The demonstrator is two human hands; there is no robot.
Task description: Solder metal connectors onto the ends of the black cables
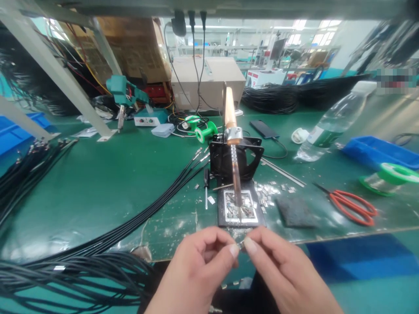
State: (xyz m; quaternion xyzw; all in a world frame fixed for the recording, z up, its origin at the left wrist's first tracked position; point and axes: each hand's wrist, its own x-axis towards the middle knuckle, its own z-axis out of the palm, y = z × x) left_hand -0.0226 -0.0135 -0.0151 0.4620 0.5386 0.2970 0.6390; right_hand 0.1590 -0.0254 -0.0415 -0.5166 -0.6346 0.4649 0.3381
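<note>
Left of the fingers (233, 250), a bundle of black cables (149, 211) runs across the green desk (114, 174), with a screwdriver (206, 188) near its far ends. The left hand (203, 266) pinches a small metallic piece (241, 244) between thumb and index finger, nearly closed (blur hides its shape; it may be a connector). Just beyond the fingertips, a soldering iron (231, 115) points down over a white-rimmed tray (234, 220). The right hand (288, 268) pinches the piece's other side, thumb and index finger almost together. Right of and beyond the fingers lie a dark pad (296, 211) and red-handled scissors (352, 208).
</note>
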